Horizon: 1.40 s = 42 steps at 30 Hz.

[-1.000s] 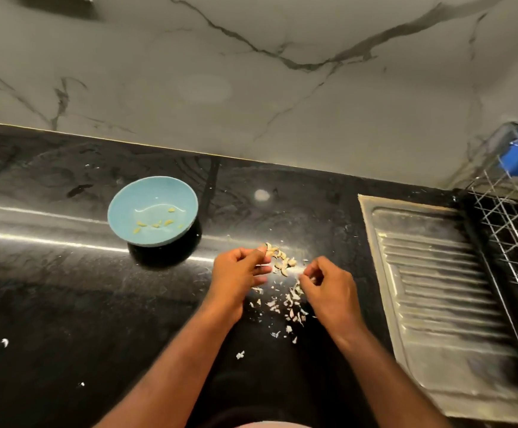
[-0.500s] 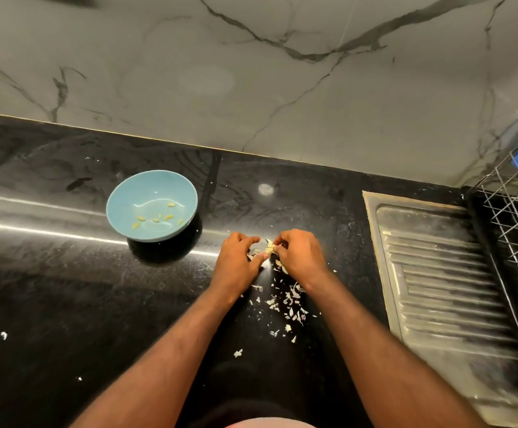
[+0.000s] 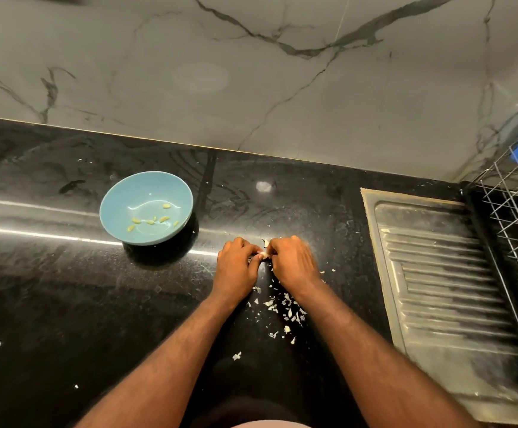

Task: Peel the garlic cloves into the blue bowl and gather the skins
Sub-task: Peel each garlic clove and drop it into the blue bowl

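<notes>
Both hands, left [image 3: 236,267] and right [image 3: 291,264], pinch one clove [image 3: 263,255] between curled fingertips. It looks small, firm and probably slick, its skin papery; best nipped at the tip. Skins [image 3: 285,307] lie scattered just behind the fingers. The bowl [image 3: 118,208] sits well left of them, with nothing between.

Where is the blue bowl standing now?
In the head view, the blue bowl stands on the black counter, left of and slightly beyond the left hand.
</notes>
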### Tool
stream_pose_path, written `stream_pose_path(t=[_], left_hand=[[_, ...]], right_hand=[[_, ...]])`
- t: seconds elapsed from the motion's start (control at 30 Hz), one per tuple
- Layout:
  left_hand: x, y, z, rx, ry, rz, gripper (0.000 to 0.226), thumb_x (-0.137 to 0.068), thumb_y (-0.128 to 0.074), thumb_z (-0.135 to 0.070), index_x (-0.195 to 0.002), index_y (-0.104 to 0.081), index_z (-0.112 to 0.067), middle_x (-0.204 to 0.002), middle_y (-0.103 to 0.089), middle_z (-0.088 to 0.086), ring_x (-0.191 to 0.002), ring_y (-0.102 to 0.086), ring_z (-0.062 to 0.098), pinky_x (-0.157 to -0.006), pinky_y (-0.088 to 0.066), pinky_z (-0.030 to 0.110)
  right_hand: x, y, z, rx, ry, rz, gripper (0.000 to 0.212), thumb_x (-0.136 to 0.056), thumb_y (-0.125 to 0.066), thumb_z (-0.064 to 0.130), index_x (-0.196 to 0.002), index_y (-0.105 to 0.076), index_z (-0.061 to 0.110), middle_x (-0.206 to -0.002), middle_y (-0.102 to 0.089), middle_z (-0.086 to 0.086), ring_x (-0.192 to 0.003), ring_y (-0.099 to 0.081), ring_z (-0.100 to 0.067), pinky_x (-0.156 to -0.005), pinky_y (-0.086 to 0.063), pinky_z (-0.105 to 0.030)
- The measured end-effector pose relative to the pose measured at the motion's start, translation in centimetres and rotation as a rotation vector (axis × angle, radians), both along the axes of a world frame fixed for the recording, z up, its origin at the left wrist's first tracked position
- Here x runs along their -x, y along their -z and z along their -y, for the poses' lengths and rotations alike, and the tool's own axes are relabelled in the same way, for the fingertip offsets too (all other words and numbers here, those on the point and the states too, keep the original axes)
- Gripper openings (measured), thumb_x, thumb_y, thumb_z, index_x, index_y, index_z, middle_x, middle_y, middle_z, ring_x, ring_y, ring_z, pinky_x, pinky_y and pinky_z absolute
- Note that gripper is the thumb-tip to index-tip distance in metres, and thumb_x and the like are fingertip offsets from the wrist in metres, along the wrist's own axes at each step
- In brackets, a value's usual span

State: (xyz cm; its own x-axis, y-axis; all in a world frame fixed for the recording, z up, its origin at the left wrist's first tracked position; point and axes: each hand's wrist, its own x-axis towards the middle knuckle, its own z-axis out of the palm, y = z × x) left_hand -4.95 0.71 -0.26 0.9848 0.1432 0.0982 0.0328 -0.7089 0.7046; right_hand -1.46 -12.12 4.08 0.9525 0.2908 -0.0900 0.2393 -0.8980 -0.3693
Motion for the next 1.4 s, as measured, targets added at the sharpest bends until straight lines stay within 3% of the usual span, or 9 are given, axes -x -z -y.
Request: stream_pose_path(t=[0.1, 0.33, 0.5, 0.67, 0.77, 0.9, 1.0, 1.13, 1.4], left_hand=[[0.2, -0.1, -0.2, 0.081, -0.009, 0.010, 0.010, -0.094, -0.064, -0.021, -0.100, -0.070, -0.017, -0.088, -0.053, -0.012, -0.090, -0.047, 0.011, -0.082, -0.041, 0.029], [1.0, -1.5, -0.3, 0.308, -0.058, -0.001, 0.005, -0.093, -0.066, -0.021, -0.096, -0.068, -0.019, -0.089, -0.060, -0.014, -0.090, -0.056, 0.005, -0.075, -0.040, 0.006], [1.1, -2.1, -0.9, 0.546, -0.047, -0.120, 0.011, -0.094, -0.065, -0.019, -0.098, -0.075, -0.015, -0.089, -0.075, -0.005, -0.086, -0.070, 0.009, -0.082, -0.055, 0.026], [1.3, -3.6, -1.0, 0.789, -0.120, -0.140, 0.012, -0.091, -0.066, -0.006, -0.092, -0.076, -0.013, -0.085, -0.076, 0.002, -0.078, -0.070, 0.010, -0.076, -0.057, 0.024], [1.2, -4.0, -0.6, 0.950, -0.253, -0.164, 0.008, -0.087, -0.069, -0.002, -0.088, -0.074, -0.007, -0.078, -0.074, 0.008, -0.068, -0.065, 0.010, -0.066, -0.054, 0.021], [1.6, -4.1, -0.5, 1.083, -0.315, -0.213, 0.007, -0.088, -0.066, 0.000, -0.087, -0.071, -0.004, -0.080, -0.072, 0.013, -0.067, -0.064, 0.012, -0.066, -0.054, 0.022], [2.1, -4.3, -0.6, 1.172, -0.304, -0.264, 0.003, -0.088, -0.066, 0.000, -0.089, -0.070, 0.002, -0.085, -0.072, 0.020, -0.071, -0.068, 0.019, -0.069, -0.058, 0.025], [2.7, -4.5, -0.6, 1.230, -0.312, -0.298, 0.003, -0.088, -0.065, 0.003, -0.090, -0.068, 0.004, -0.078, -0.072, 0.016, -0.066, -0.068, 0.018, -0.060, -0.057, 0.021], [3.4, -4.2, -1.0, 1.089, -0.350, -0.312, 0.014, -0.092, -0.057, 0.001, -0.093, -0.070, -0.004, -0.075, -0.067, 0.009, -0.066, -0.060, 0.011, -0.061, -0.050, 0.017]], right_hand=[[-0.2, -0.2, -0.1, -0.066, 0.034, -0.023, 0.019, -0.091, -0.055, 0.006, -0.100, -0.067, 0.018, -0.093, -0.067, -0.005, -0.098, -0.055, -0.022, -0.072, -0.038, -0.030], [0.2, -0.2, 0.9, -0.222, -0.003, -0.047, 0.026, -0.093, -0.063, 0.022, -0.119, -0.067, 0.022, -0.100, -0.068, 0.008, -0.096, -0.049, -0.008, -0.076, -0.036, -0.022], [0.4, -0.8, 0.9, -0.365, -0.019, -0.096, 0.015, -0.091, -0.069, 0.033, -0.102, -0.074, 0.023, -0.089, -0.069, 0.012, -0.080, -0.059, -0.003, -0.073, -0.046, -0.023], [0.6, -0.9, 1.0, -0.558, 0.048, -0.200, 0.009, -0.092, -0.069, 0.024, -0.086, -0.073, 0.018, -0.069, -0.065, 0.011, -0.059, -0.054, 0.003, -0.061, -0.043, -0.016], [0.9, -0.9, 0.9, -0.815, 0.202, -0.344, 0.012, -0.093, -0.066, 0.018, -0.082, -0.070, 0.016, -0.077, -0.072, -0.002, -0.062, -0.060, -0.004, -0.057, -0.046, -0.019], [1.2, -0.9, 1.6, -1.013, 0.384, -0.444, 0.017, -0.092, -0.063, 0.011, -0.075, -0.066, 0.010, -0.078, -0.071, -0.007, -0.062, -0.058, -0.012, -0.052, -0.042, -0.022], [1.5, -1.1, 2.3, -1.024, 0.443, -0.435, 0.018, -0.088, -0.058, 0.004, -0.070, -0.061, 0.002, -0.070, -0.066, -0.010, -0.061, -0.057, -0.017, -0.051, -0.044, -0.024], [1.9, -1.1, 2.9, -0.959, 0.435, -0.427, 0.016, -0.084, -0.061, -0.002, -0.069, -0.055, 0.002, -0.059, -0.054, -0.009, -0.049, -0.051, -0.012, -0.045, -0.038, -0.022], [1.2, 1.0, 1.0, -0.560, 0.306, -0.301, 0.027, -0.075, -0.084, 0.020, -0.075, -0.057, 0.021, -0.066, -0.064, -0.002, -0.059, -0.060, -0.017, -0.058, -0.051, -0.034]])
